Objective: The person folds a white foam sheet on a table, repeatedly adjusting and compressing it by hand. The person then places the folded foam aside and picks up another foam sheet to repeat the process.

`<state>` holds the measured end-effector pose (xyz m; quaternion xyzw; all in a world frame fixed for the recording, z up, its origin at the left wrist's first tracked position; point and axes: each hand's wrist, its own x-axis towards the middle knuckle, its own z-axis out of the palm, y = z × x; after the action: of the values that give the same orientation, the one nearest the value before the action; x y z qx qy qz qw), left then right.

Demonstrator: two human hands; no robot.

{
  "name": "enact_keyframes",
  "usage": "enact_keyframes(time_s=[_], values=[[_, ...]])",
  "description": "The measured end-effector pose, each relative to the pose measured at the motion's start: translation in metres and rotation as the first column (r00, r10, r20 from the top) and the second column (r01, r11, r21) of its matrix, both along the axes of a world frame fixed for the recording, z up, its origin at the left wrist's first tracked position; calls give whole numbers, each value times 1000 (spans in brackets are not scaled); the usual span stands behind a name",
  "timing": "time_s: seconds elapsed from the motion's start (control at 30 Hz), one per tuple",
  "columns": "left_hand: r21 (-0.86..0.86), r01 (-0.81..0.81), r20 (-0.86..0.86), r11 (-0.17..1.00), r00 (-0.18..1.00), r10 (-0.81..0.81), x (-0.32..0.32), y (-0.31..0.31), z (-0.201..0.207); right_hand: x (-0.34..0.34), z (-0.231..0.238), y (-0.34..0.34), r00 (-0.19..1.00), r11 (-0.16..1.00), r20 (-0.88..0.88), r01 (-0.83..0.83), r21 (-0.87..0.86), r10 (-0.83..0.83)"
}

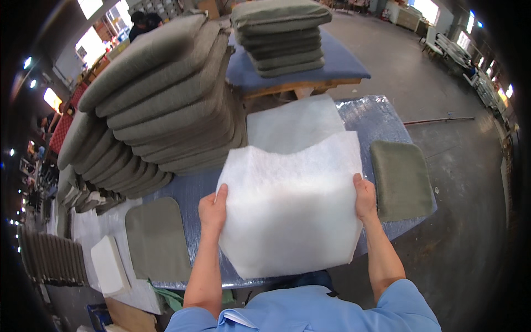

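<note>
Between my two hands is a white sheet of batting [290,221], held up by its left and right edges above the table. My left hand [213,210] pinches the left edge, thumb on top. On the opposite edge, my right hand [365,198] grips it the same way. The sheet's far edge dips in the middle. Whether anything lies under it is hidden. Beyond it, another white pad [293,124] lies flat on the table. A grey-green cushion [401,180] rests right of my right hand, and a flat grey-green piece [157,238] lies left of my left forearm.
Tall stacks of grey-green cushions [171,105] rise at the left of the blue plastic-covered table [376,116]. Behind stands a blue-topped table [343,58] bearing another cushion stack [282,33]. A white foam block [109,265] sits at the lower left. A person [145,23] is far back.
</note>
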<state>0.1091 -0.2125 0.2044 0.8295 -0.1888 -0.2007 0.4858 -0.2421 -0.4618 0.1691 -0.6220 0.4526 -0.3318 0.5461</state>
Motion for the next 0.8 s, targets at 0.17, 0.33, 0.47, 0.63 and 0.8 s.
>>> enact_keyframes(time_s=[0.17,0.33,0.47,0.63,0.8], values=[[-277,148,74,949,988,-133,16,-13,62,-4,69,43,966,928,235,186,-323,-111],[-299,209,231,931,962,-142,19,-28,34,-22,36,105,934,820,333,289,-494,-128],[-324,216,275,921,953,-127,22,-38,20,-29,15,131,930,819,347,292,-494,-122],[-269,37,440,962,893,89,7,-27,30,-44,22,142,958,863,278,193,-467,-64],[-438,-322,62,839,921,386,-71,11,15,-71,8,138,977,903,213,62,-424,33]])
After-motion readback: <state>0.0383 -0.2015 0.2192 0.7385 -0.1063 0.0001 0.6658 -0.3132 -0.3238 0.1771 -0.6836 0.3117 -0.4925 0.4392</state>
